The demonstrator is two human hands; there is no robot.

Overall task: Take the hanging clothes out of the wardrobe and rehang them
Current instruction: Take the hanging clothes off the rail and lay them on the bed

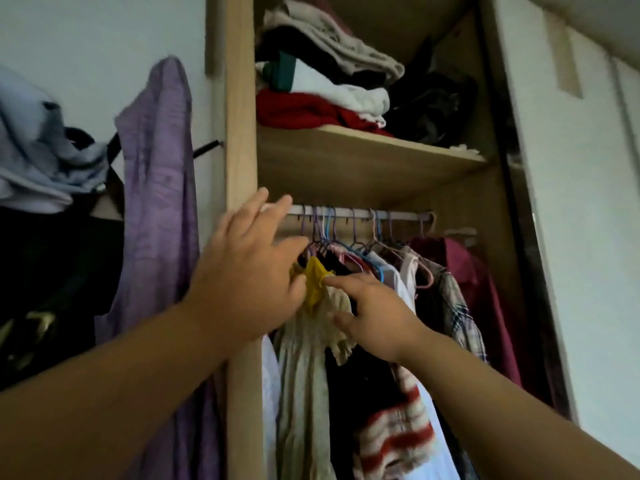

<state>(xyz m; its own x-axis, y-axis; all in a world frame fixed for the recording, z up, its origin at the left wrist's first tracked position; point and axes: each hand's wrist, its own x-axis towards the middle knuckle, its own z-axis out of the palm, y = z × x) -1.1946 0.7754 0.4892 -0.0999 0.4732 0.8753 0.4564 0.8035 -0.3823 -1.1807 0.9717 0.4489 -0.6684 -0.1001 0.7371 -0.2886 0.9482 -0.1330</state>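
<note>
At the left end of the wardrobe's (240, 133) rail (398, 214), the clothes (446, 299) hang packed on thin hangers (325, 226). The left hand (242, 271) reaches in, fingers spread, holding nothing. The right hand (374, 317) rests loose fingers on the beige dress (304, 375) beside a yellow cloth (315, 282). Pulling one hanger could snag its neighbours, or the yellow cloth may slip off.

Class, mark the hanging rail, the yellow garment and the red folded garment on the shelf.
hanging rail (405, 215), head view, bare bar between hooks
yellow garment (315, 284), head view, middle of its cloth
red folded garment (294, 110), head view, front fold
</note>
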